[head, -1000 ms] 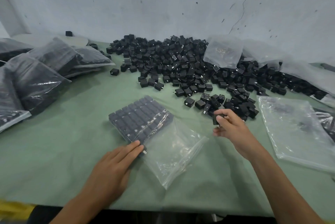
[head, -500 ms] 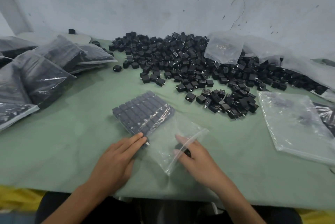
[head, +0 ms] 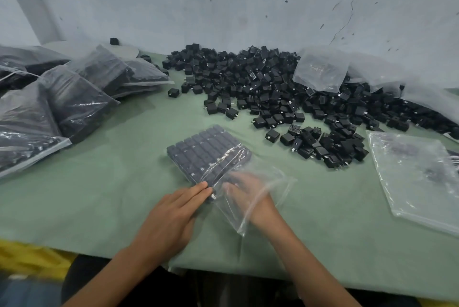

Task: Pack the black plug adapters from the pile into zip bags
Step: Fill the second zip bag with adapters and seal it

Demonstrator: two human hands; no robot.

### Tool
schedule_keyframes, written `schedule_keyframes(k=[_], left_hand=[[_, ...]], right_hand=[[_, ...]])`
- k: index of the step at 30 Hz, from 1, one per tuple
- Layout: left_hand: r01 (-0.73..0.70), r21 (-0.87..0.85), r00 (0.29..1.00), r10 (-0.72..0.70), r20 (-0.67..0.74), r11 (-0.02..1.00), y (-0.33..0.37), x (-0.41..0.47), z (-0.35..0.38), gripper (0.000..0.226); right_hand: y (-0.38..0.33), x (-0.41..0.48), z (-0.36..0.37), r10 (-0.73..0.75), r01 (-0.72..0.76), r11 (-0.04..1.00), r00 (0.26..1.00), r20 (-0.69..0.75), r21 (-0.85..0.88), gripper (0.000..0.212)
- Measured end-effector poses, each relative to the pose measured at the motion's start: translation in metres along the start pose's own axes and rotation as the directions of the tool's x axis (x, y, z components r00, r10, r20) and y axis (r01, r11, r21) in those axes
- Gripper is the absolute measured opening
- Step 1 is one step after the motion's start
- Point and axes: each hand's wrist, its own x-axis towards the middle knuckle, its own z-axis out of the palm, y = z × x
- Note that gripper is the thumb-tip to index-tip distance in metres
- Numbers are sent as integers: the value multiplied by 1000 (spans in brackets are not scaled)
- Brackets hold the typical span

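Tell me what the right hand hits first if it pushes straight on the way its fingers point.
Probably the rows of adapters already packed in the zip bag: the right hand is inside it, fingers aimed at them.

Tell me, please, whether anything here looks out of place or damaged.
One adapter sits alone at the far back left, apart from the pile. The wall has a thin crack at upper right.
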Motion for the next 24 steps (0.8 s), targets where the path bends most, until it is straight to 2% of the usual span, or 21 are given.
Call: schedule_keyframes(k=[2, 4, 7, 9, 11, 14, 16, 19, 22, 24], left_hand=[[-3, -1, 1000, 3, -4, 1000, 0, 0, 0, 59], [-4, 8, 1000, 4, -4, 1000, 1, 0, 0, 58], [-2, 22, 1000, 1, 11, 1000, 0, 0, 0, 58], [2, 20, 1000, -2, 24, 1000, -1, 0, 2, 58], [5, 14, 999, -6, 32, 1000, -2, 0, 3, 57], [10, 6, 999, -11, 41, 1000, -3, -2, 4, 58], [10, 3, 999, -10, 46, 1000, -3, -2, 4, 59], [8, 7, 999, -8, 41, 1000, -3, -2, 5, 59], [5, 4, 999, -5, 32, 1000, -2, -1, 5, 58], [5, 13, 1000, -6, 31, 1000, -2, -1, 4, 59]], right_hand=[[6, 2, 6, -25, 26, 995, 1000, 12, -95, 5], [9, 1, 8, -2, 7, 994, 999, 48, -109, 5], [17, -4, 9, -78, 74, 997, 989, 123, 39, 16], [22, -10, 9, -122, 108, 980, 990, 71, 170, 22], [25, -12, 11, -76, 66, 969, 997, 32, 240, 29], [19, -10, 11, -85, 82, 983, 996, 11, 166, 28], [18, -7, 10, -40, 33, 990, 998, 49, 137, 27], [18, -10, 5, -5, 9, 999, 994, 105, -40, 40], [8, -17, 5, -17, 15, 998, 999, 36, 59, 27], [2, -16, 7, 8, -11, 995, 1000, 30, 100, 36]])
